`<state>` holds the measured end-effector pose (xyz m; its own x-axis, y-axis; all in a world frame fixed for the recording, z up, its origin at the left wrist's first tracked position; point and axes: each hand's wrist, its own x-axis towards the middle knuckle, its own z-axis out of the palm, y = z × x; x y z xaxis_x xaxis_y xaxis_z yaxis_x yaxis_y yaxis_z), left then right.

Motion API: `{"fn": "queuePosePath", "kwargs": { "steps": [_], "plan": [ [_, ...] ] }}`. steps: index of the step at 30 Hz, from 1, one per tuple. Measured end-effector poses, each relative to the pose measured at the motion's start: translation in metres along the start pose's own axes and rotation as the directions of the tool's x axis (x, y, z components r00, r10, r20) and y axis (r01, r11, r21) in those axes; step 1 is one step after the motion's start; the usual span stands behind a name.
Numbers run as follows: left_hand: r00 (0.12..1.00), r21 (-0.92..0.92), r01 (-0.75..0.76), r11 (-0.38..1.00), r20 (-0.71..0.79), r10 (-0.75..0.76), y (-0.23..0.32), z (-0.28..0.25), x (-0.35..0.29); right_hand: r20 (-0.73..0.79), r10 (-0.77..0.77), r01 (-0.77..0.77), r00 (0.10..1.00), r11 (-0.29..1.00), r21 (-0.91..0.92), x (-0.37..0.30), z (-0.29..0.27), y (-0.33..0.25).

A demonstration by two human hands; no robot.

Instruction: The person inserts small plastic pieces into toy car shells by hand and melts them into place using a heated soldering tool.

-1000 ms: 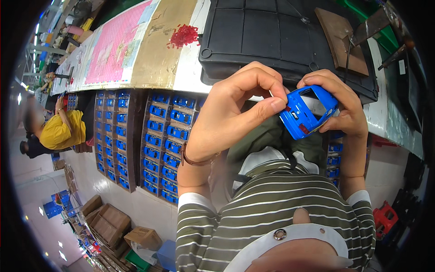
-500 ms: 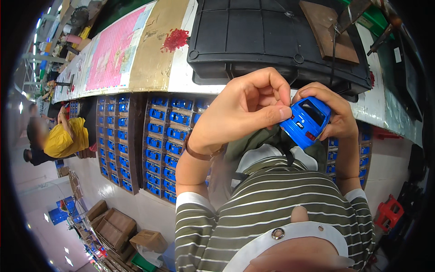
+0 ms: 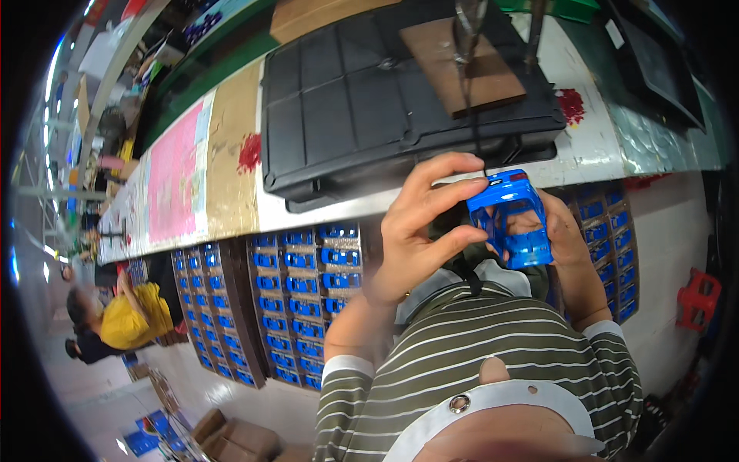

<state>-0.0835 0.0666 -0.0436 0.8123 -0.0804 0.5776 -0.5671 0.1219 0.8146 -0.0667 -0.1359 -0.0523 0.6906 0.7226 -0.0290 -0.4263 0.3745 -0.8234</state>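
A glossy blue toy car body shell point(image 3: 504, 245) is up in front of my chest, its hollow underside turned toward me. A red tail light shows at its far end. My right hand point(image 3: 560, 231) grips it from the right, some fingers hidden behind and inside the shell. My left hand point(image 3: 423, 223) is closed on its left edge, fingertips near the tail light and thumb lower down. Whether a small part sits between those left fingers, I cannot make out. Just beyond my hands stands a large black plastic crate point(image 3: 339, 100) on the workbench.
On the crate lie a brown board point(image 3: 454, 65) and a metal tool. Small red pieces point(image 3: 250, 152) point(image 3: 570, 106) are heaped on both sides. Trays of blue car bodies point(image 3: 304, 308) point(image 3: 612, 246) flank me. A person in yellow point(image 3: 138, 316) sits at left; a red stool point(image 3: 698, 300) is at right.
The toy car body has been turned, from showing its outer rear to showing its hollow underside. My left fingers have shifted along its edge. The head view has swung, moving the bench in the picture.
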Motion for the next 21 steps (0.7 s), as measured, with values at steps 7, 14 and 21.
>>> {"fn": "queuePosePath", "kwargs": {
  "steps": [7, 14, 21],
  "plan": [
    [0.991, -0.235, 0.101, 0.967, -0.062, -0.119, -0.021, 0.037, 0.007, -0.059, 0.024, -0.019, 0.998, 0.996, 0.087, -0.025, -0.001, -0.023],
    [0.807, -0.578, 0.386, 0.719, -0.166, -0.567, -0.039, 0.065, 0.023, -0.377, -0.151, 0.143, 0.914, 0.989, -0.048, -0.023, 0.020, -0.050],
    [0.706, -0.745, 0.471, 0.472, -0.002, -0.708, -0.039, 0.081, 0.041, -0.027, -0.676, 0.213, 0.736, 0.268, -0.940, -0.023, -0.004, -0.063]
  ]
}}
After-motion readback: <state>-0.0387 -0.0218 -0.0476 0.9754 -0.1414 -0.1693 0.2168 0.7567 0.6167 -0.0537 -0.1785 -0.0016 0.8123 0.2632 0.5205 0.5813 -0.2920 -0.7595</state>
